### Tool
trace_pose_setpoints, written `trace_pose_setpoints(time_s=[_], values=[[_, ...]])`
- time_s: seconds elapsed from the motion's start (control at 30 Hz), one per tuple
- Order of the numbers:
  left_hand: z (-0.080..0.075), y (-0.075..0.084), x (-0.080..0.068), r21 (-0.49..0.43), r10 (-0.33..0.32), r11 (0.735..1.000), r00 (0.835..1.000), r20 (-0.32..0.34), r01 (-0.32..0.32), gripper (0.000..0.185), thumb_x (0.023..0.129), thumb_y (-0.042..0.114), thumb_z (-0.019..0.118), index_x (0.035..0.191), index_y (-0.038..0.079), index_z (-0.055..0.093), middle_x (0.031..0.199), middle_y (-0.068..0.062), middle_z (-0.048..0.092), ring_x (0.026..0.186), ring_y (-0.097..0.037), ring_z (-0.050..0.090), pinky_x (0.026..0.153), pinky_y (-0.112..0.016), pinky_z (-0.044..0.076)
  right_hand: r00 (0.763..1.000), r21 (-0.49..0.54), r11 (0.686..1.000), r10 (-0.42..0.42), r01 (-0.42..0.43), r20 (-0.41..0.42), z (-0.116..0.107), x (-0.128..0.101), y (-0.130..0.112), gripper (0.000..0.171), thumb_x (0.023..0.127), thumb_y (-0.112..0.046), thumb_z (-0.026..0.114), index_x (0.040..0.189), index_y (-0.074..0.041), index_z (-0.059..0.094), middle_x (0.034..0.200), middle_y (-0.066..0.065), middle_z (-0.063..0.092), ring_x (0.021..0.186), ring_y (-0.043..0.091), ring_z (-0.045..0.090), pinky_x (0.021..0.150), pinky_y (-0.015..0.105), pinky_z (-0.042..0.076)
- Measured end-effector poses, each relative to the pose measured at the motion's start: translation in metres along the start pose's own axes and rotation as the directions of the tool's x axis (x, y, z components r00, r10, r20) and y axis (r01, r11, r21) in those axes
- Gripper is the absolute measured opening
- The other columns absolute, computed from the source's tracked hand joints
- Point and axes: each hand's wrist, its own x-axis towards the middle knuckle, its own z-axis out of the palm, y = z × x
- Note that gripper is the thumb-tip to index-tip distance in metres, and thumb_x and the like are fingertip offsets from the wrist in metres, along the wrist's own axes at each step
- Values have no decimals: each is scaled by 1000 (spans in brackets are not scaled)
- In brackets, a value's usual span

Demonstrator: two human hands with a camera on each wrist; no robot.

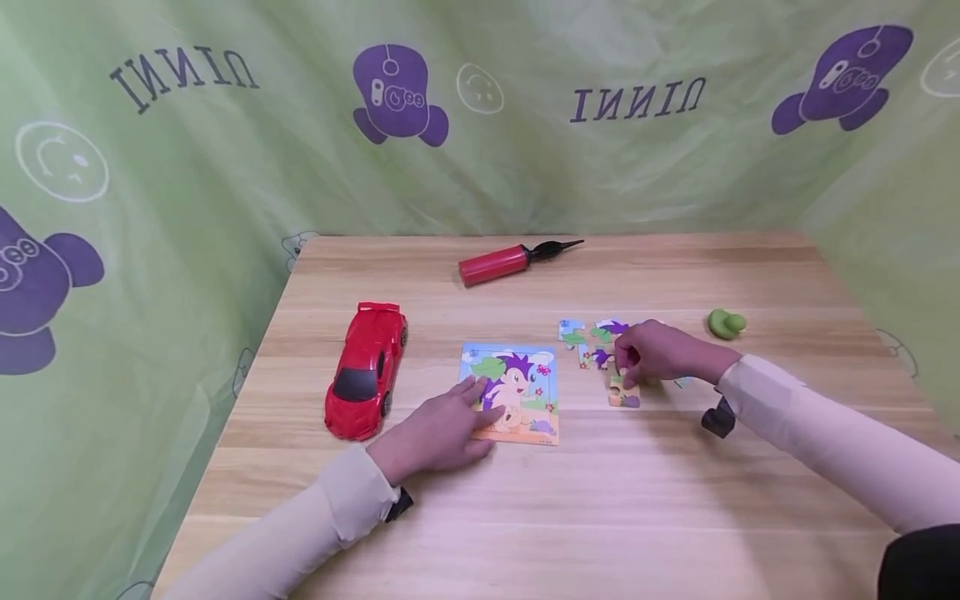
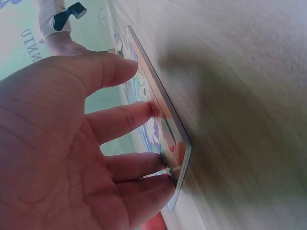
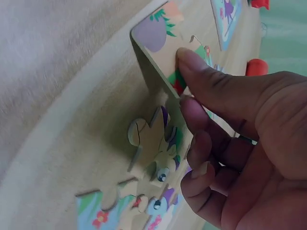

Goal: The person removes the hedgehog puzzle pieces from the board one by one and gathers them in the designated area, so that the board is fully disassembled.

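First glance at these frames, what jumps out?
The red toy car at the table's left stands out first, with the red hand pump lying farther back near the middle. Next, the hands: the left hand presses flat on the picture board, while the right hand pinches a puzzle piece among the loose pieces to its right. A small green toy sits at the far right.

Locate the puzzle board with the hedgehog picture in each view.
Head: puzzle board centre of table, left hand resting on it.
Left wrist: thin slab edge-on under the fingertips.
Right wrist: top right corner.
Shared landmark: red toy car, beside the board.
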Motion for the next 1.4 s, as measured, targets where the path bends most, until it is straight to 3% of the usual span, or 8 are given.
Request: trace_pose_setpoints(time_s=[0.13,0.53,0.87,1.03,1.2,1.3,1.4], values=[[2,0,1,9,10,1000,1000,-15,-9,51,88,46,50,134,25,47,146,-18,28,134,-35,27,100,-41,37,1000,-56,998,-1,2,21,-1,2,-2,22,70,-22,79,71,-18,58,65,-5,51,62,11,45,56,25,37],[1,0,0,2,9,1000,1000,-4,-9,53,87,47,51,135,24,47,146,-19,28,134,-35,27,102,-39,35,997,65,998,-17,12,79,0,-4,3,19,71,-15,78,74,-14,59,65,-4,51,62,10,46,56,24,39],[0,1,-1,-17,2,1000,1000,9,-2,55,86,48,53,135,24,46,146,-18,29,134,-35,26,103,-40,34,991,4,1000,-23,22,134,0,-19,8,24,65,-20,81,66,-17,58,62,-7,49,60,8,44,55,22,36],[0,1,-2,-12,-2,1000,1000,4,2,56,86,49,53,135,24,46,146,-17,29,134,-34,27,103,-40,34,996,-113,994,2,8,91,1,-20,9,27,64,-25,82,62,-20,55,59,-8,49,57,8,45,53,24,37],[0,0,-2,-12,1,1000,1000,-11,-1,56,86,50,52,135,25,46,146,-17,30,134,-34,27,103,-40,33,999,-260,965,-8,16,31,2,-18,2,35,60,-32,83,59,-21,50,57,-9,47,56,9,43,50,26,34],[1,-1,-2,-34,6,999,1000,-8,-6,55,85,49,53,135,25,47,146,-16,30,134,-34,27,103,-41,33,999,-291,956,-44,41,-3,4,-17,-15,35,65,-36,79,60,-23,48,57,-10,45,55,8,41,50,25,34],[0,-5,0,-59,8,998,1000,-13,-9,55,85,49,54,133,25,49,145,-14,33,133,-33,31,103,-41,33,991,-253,964,-108,86,-74,10,-9,-46,29,74,-36,73,62,-25,49,57,-11,46,54,7,43,50,24,37]])
